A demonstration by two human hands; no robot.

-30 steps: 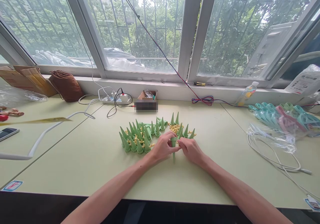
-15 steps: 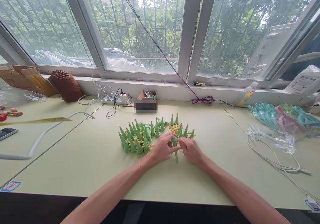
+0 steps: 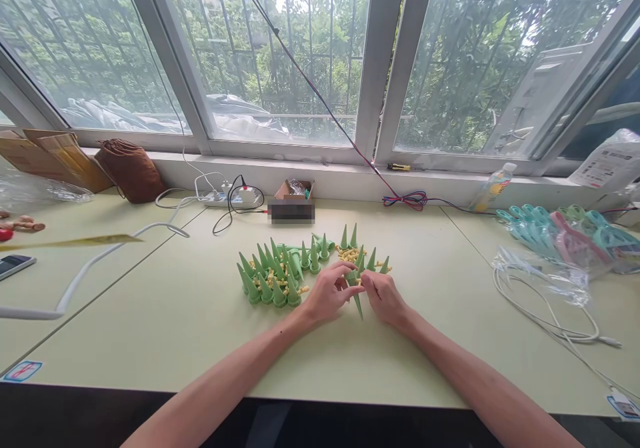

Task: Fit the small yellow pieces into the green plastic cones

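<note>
My left hand (image 3: 327,295) and my right hand (image 3: 383,295) meet at the middle of the pale green table (image 3: 175,328). Together they pinch a green cone (image 3: 357,301) whose tip points down toward me. Just behind my left hand stands a cluster of green cones (image 3: 273,275), several upright and some lying down. Small yellow parts (image 3: 350,255) lie scattered among the cones behind my fingers. Two more cones (image 3: 349,237) stand upright at the back of the pile.
A power strip with cables (image 3: 225,199) and a small open box (image 3: 296,189) sit by the window sill. A brown pouch (image 3: 129,170) and cardboard (image 3: 55,155) lie at the far left, a phone (image 3: 15,266) at the left edge. White cable (image 3: 550,315) and teal clothes hangers (image 3: 560,235) lie right.
The cone in my hands has tilted, its tip swinging a little to the right. Both hands have shifted slightly away from me toward the pile.
</note>
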